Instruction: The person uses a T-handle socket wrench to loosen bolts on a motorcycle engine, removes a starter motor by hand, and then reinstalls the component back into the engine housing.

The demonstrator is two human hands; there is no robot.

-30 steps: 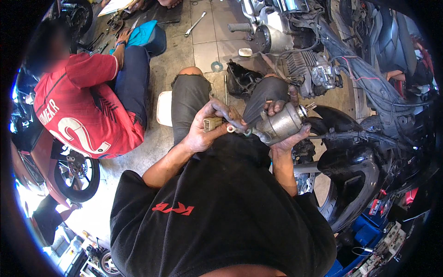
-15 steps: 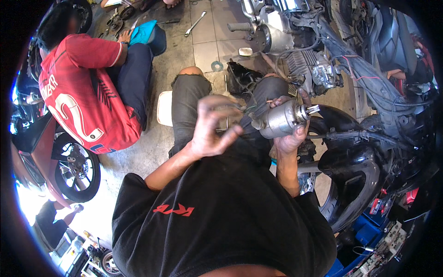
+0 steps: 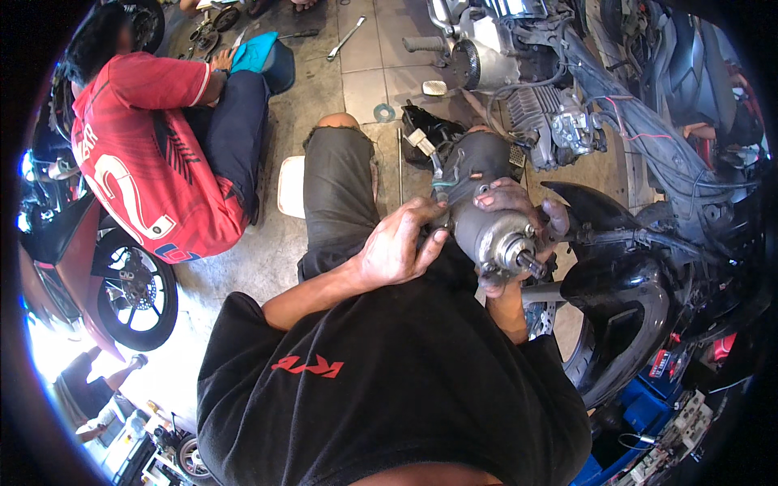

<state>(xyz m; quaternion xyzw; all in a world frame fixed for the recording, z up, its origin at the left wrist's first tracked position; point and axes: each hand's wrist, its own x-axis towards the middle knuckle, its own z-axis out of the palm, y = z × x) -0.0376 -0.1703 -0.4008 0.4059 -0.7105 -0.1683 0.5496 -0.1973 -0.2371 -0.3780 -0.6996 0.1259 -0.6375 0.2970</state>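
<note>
A person's right hand (image 3: 527, 206) is wrapped around a silver, can-shaped motor (image 3: 480, 235), fingers bent over its top and right side, holding it in front of the right thigh (image 3: 478, 158), just above the front of a black shirt (image 3: 389, 381). The left hand (image 3: 403, 247) is half curled beside the motor's left side, a gap showing between thumb and forefinger; the fingertips reach its edge, but whether they grip anything cannot be told. The motor is tilted: its long axis slants from upper left to lower right, and its bare shaft (image 3: 531, 265) points down and right, toward the wearer. Beyond its far end, a pale plug (image 3: 421, 142) on a short lead (image 3: 438, 168) lies near the right knee. An engine (image 3: 531, 113) stands further off, ahead and to the right
</note>
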